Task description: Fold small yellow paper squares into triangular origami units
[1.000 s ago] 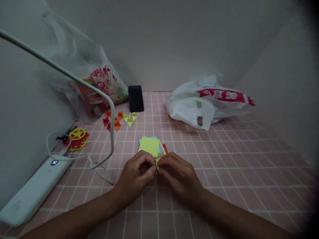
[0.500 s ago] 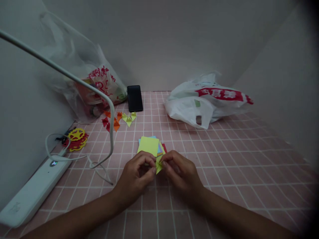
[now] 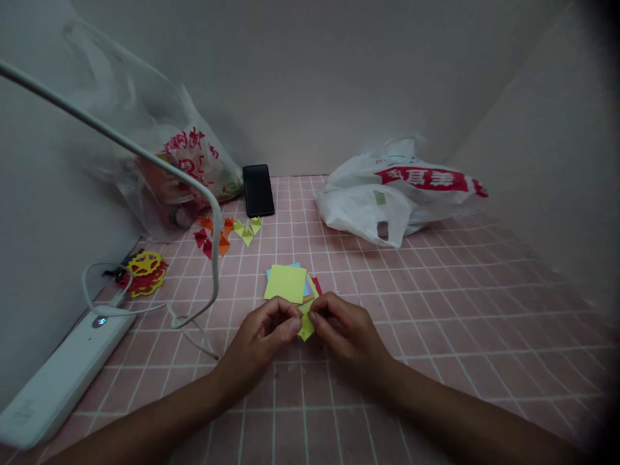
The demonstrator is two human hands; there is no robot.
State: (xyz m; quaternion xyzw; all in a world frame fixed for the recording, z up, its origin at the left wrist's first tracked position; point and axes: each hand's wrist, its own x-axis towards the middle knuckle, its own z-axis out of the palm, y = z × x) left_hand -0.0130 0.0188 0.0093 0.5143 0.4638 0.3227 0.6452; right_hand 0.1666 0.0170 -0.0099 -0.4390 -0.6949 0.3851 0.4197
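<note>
A small folded piece of yellow paper point(image 3: 306, 327) is pinched between both hands, just in front of a stack of square paper. My left hand point(image 3: 265, 336) grips its left side with thumb and forefinger. On its right side, the thumb and forefinger of my right hand point(image 3: 349, 329) are closed too. The fingers hide part of the folds. Behind them lies the stack of coloured square paper point(image 3: 285, 283), a yellow sheet on top and blue, purple and red edges fanned out beneath. Farther back sit small folded yellow pieces point(image 3: 247, 231), beside orange ones point(image 3: 223, 243) and red ones point(image 3: 203, 243).
A black phone point(image 3: 258, 190) lies near the back wall. White plastic bags stand at the back left point(image 3: 184, 161) and back right point(image 3: 358, 200). A white power strip point(image 3: 62, 378), a cable point(image 3: 216, 258) and yellow and red cutouts point(image 3: 145, 274) are on the left.
The fingers have shifted slightly on the folded yellow paper, which now sits at a somewhat different angle. The whole view has moved a little, so things appear slightly farther left.
</note>
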